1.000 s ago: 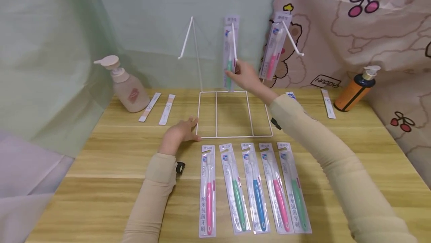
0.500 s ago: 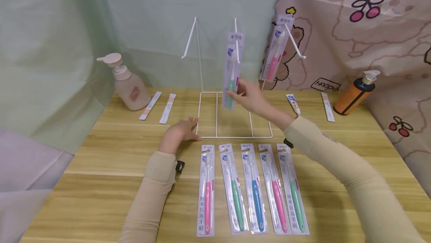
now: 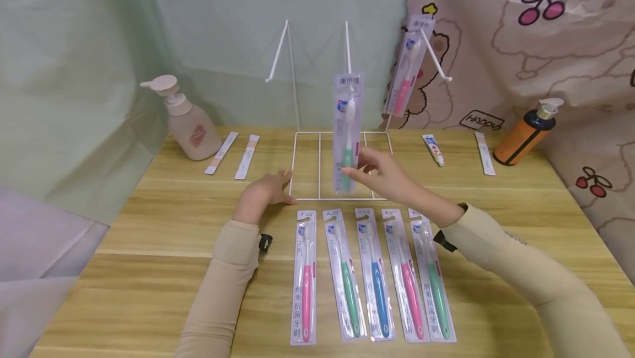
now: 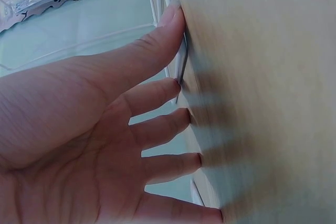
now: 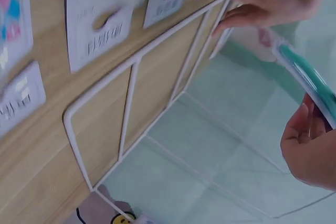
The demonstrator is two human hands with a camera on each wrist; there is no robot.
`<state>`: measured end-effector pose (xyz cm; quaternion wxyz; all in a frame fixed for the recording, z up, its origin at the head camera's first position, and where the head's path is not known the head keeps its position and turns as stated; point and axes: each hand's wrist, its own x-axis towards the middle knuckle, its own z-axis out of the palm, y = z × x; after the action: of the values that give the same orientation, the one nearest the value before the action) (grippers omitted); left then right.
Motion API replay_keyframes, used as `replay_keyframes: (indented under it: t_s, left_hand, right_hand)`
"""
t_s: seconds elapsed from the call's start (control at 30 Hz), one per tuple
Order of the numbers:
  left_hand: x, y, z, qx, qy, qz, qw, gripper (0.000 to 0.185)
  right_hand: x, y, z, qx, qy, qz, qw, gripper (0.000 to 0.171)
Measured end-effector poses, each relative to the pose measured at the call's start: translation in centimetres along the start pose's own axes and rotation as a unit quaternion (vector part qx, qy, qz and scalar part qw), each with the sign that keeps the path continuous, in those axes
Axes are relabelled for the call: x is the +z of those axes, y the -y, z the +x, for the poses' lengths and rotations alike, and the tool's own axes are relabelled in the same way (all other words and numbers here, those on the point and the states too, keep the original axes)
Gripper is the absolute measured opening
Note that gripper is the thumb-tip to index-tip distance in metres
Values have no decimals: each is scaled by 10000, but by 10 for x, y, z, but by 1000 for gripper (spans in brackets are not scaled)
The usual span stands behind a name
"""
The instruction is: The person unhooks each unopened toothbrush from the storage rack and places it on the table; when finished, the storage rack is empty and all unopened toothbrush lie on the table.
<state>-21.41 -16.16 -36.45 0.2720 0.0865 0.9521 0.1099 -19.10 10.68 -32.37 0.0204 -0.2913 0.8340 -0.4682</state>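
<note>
My right hand (image 3: pixel 378 173) pinches the lower end of a packaged green toothbrush (image 3: pixel 346 132) and holds it upright over the base of the white wire rack (image 3: pixel 342 199). The same pack (image 5: pixel 310 85) shows at the fingertips in the right wrist view. My left hand (image 3: pixel 265 195) lies flat on the table, its straight fingers (image 4: pixel 163 90) pressing on the rack's front left corner. A pink toothbrush pack (image 3: pixel 408 68) hangs on the rack's right hook. The middle hook (image 3: pixel 347 49) and left hook (image 3: pixel 276 54) are bare.
Several toothbrush packs (image 3: pixel 369 275) lie in a row near the front of the wooden table (image 3: pixel 149 270). A beige pump bottle (image 3: pixel 186 121) and two flat sachets (image 3: pixel 233 154) are at the back left. A small tube (image 3: pixel 432 149), a sachet (image 3: pixel 485 153) and an orange pump bottle (image 3: pixel 523 132) stand at the back right.
My right hand has drawn the green toothbrush pack off the middle hook and brought it down and toward me. My left hand has stayed on the rack's corner.
</note>
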Motion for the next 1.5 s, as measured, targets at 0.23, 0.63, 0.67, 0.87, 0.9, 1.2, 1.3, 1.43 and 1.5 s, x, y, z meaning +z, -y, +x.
replay_keyframes:
  t_s: [0.23, 0.63, 0.67, 0.87, 0.9, 1.2, 1.3, 1.43, 1.5]
  left_hand:
    - [-4, 2, 1, -32, -7, 23, 10000, 84]
    - [-5, 2, 4, -6, -4, 144, 9999, 85]
    - [-5, 3, 4, -10, -4, 137, 9999, 85]
    - [-4, 3, 2, 11, 7, 96, 10000, 84]
    - [-4, 3, 2, 24, 12, 88, 10000, 84]
    - [0, 2, 4, 56, 28, 115, 9999, 84]
    - [1, 3, 6, 88, 9, 118, 9999, 84]
    - [2, 3, 8, 126, -15, 91, 9999, 85]
    - [2, 2, 7, 112, -18, 69, 9999, 85]
  right_hand:
    - [0, 29, -17, 83, -10, -74, 9999, 22]
    - [-10, 54, -37, 448, 289, 712, 9960, 24]
    - [-12, 55, -38, 512, 301, 699, 9958, 25]
    - [-26, 56, -42, 753, 433, 605, 9944, 26]
    - [-29, 55, -44, 784, 458, 560, 9943, 25]
    - [-46, 22, -103, 1596, 638, 382, 9844, 22]
    - [-48, 8, -128, 1962, 667, 303, 9778, 26]
    - [-55, -6, -152, 2474, 580, 124, 9671, 35]
    - [-60, -12, -162, 2643, 529, 54, 9630, 38]
